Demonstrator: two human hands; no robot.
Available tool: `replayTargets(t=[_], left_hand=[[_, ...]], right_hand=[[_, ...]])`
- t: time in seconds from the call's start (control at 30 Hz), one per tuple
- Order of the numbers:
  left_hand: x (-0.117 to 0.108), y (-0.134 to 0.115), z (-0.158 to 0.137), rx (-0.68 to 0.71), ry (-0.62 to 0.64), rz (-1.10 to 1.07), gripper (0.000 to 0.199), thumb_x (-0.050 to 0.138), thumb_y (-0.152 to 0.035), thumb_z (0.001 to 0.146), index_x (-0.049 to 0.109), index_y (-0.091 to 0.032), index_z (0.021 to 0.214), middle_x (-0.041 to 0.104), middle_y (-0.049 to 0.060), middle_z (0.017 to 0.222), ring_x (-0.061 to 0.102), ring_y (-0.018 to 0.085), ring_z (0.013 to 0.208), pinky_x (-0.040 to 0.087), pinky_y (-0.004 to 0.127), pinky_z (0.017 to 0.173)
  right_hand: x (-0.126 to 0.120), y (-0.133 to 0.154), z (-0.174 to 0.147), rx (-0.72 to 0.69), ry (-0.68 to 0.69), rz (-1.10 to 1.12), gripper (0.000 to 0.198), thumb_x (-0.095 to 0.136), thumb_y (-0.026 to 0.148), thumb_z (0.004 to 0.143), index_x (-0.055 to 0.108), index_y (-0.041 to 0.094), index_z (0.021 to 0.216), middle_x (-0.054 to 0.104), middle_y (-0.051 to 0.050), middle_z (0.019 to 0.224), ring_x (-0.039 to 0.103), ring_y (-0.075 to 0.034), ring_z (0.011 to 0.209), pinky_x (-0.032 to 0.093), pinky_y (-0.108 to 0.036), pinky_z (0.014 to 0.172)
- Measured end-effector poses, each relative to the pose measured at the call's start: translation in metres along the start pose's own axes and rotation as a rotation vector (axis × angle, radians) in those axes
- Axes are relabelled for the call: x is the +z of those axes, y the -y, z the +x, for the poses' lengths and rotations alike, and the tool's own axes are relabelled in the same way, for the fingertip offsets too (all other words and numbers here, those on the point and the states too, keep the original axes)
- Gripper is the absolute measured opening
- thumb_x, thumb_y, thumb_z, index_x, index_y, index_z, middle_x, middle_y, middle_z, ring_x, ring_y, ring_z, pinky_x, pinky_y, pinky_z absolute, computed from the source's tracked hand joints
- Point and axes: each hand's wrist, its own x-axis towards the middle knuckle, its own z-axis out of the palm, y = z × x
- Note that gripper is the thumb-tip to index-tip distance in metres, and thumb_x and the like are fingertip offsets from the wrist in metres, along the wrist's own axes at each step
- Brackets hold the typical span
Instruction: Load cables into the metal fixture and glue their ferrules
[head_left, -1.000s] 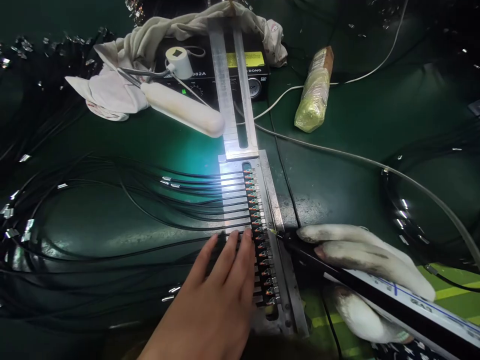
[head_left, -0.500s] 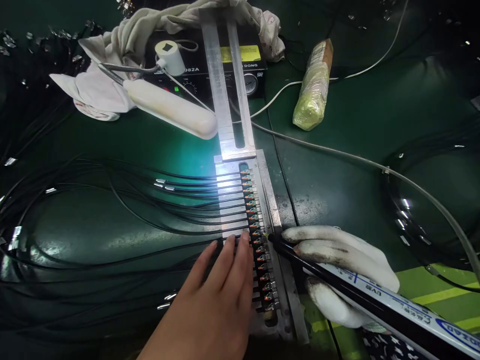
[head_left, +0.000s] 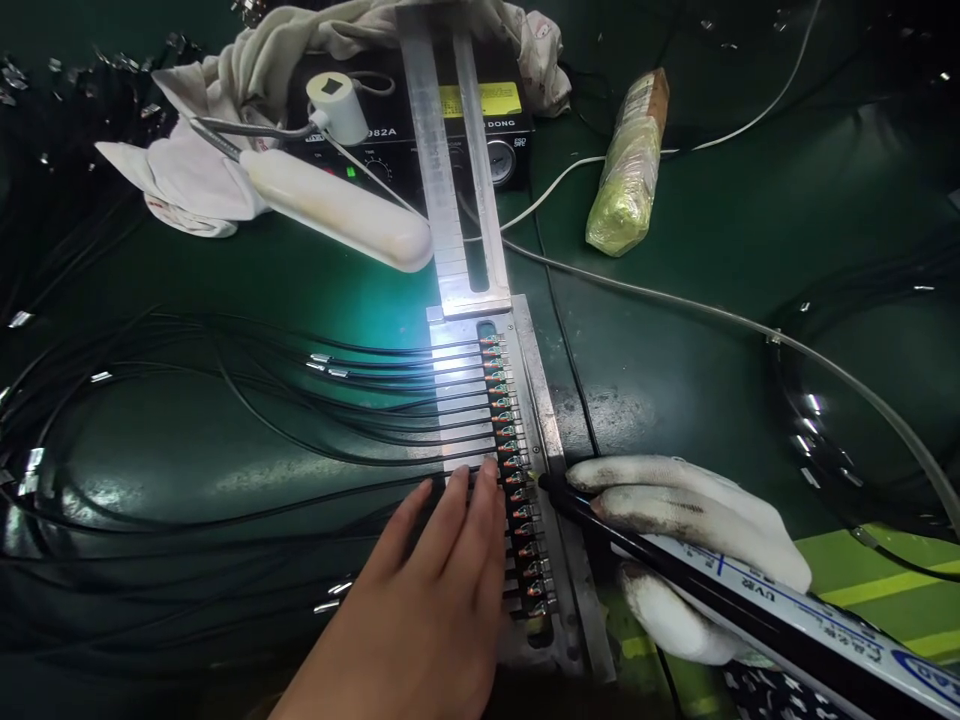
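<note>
The left hand (head_left: 431,590) is bare and loosely spread, gripping nothing that shows; its fingertips lie over the jig (head_left: 544,410), beside the middle of the row of plugs (head_left: 510,432). The thumb is hidden. Black cables (head_left: 330,455) run in from this hand's left and lead to the plugs, some passing under its fingers.

The right hand (head_left: 705,512), in a white glove with dirty fingertips, clasps the syringe (head_left: 750,600), which slants down toward the jig. The tip ends just right of the left fingertips, close to a plug; whether it touches cannot be told.

Beyond the left hand, a slotted bar (head_left: 433,185) extends from the jig's far end, in front of a black box (head_left: 386,160). The lamp (head_left: 337,212) hangs to the bar's left, light glowing below its end. A cloth (head_left: 270,50) drapes over the box.

Beyond the right hand are a wrapped pack (head_left: 626,180) and a clear tube (head_left: 675,290); a green mat (head_left: 855,560) lies beneath and right of that hand.
</note>
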Motion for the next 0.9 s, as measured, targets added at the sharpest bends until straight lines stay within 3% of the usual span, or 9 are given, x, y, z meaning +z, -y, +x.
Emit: replayTargets(t=[0.9], left_hand=[[-0.0034,-0.0002,0.0002,0.006,0.000,-0.019,0.049,0.039,-0.033,0.092,0.054,-0.014,0.134,0.047,0.011,0.145,0.038,0.032,0.135,0.025,0.046,0.109]], right_hand=[[0.0004,-0.0013,0.0030,0.002,-0.001,0.006,0.026,0.064,0.016,0.072,0.066,0.011,0.097,0.073,-0.012,0.094,0.072,-0.024,0.089,0.063,-0.032,0.073]])
